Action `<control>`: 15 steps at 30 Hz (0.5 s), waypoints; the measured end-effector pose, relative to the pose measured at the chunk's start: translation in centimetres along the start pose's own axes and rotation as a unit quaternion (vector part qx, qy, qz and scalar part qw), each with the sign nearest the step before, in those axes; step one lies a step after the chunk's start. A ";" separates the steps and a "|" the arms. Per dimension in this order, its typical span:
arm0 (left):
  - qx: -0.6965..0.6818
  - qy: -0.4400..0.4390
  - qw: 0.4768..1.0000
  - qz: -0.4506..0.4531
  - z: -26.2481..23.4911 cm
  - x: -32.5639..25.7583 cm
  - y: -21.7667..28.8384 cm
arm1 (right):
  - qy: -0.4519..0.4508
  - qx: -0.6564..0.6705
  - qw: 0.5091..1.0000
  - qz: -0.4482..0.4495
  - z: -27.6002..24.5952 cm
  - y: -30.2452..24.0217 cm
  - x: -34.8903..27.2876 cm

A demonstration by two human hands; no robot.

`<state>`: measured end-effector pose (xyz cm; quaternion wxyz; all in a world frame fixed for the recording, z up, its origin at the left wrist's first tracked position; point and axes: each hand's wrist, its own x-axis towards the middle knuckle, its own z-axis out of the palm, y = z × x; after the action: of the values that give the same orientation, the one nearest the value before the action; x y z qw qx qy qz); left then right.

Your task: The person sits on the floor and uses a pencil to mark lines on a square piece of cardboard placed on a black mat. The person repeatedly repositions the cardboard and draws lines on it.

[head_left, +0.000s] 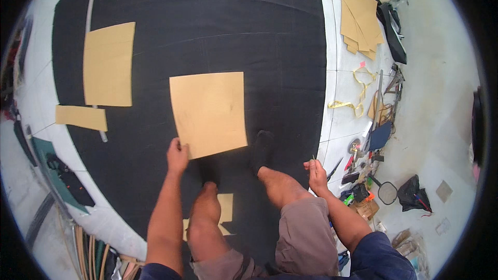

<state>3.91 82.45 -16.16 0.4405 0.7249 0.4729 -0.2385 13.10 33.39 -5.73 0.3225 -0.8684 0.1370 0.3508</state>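
Observation:
My left hand [178,156] is closed on the lower left corner of a tan card sheet [210,111]. That sheet is roughly square and hangs over a large spread of black fabric [218,10]. Out to the right, my right hand [315,170] has its fingers pinched together. Something thin and small pokes up from them, too small to name. A taller tan card piece [109,67] and a short tan strip [82,117] lie to the left, on top of a long pale rod [92,0].
Beyond the fabric's right edge, a stack of tan sheets [358,18] and a yellow tape measure [358,106] rest on white tiles. Small tools and bags clutter the wall side, among them a black bag [413,194]. Tan scraps [226,207] lie by my legs. My feet stand on the fabric.

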 end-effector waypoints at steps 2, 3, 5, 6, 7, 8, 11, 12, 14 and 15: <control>-0.038 0.025 0.999 0.016 -0.6 -4.9 0.6 | -0.005 0.015 1.000 0.020 -0.3 -1.6 -2.1; -0.075 0.010 0.997 0.002 -1.0 -7.2 0.5 | -0.003 0.031 0.999 0.022 -0.4 -2.7 -2.6; -0.159 -0.012 0.987 -0.026 -2.3 -12.3 2.6 | -0.008 0.066 0.997 0.031 -0.3 -4.8 -3.1; -0.205 -0.017 0.978 -0.041 -3.3 -15.1 4.8 | -0.012 0.068 0.997 0.026 -0.3 -6.1 -3.3; -0.228 -0.023 0.972 -0.051 -4.2 -17.5 5.1 | -0.019 0.070 0.997 0.017 -0.1 -7.7 -3.3; -0.252 -0.031 0.966 -0.059 -5.0 -19.2 5.4 | -0.023 0.072 0.997 0.009 0.1 -9.2 -3.5; -0.174 -0.041 0.980 -0.082 -9.5 -24.5 8.5 | -0.024 0.050 0.998 -0.024 0.0 -12.0 -4.2; -0.255 -0.037 0.963 -0.082 -9.2 -25.6 5.3 | -0.021 0.057 0.997 -0.037 -0.3 -13.3 -5.0; -0.347 -0.043 0.933 -0.087 -9.4 -27.4 1.8 | 0.008 0.074 0.997 -0.014 -0.7 -14.2 -7.1; -0.356 -0.045 0.929 -0.091 -10.2 -27.9 0.9 | 0.020 0.093 0.995 0.016 -0.8 -15.4 -8.8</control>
<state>-8.23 77.84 10.56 0.6663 0.4631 0.5706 -0.1259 14.42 44.60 7.99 0.3937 -0.8391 0.1892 0.3243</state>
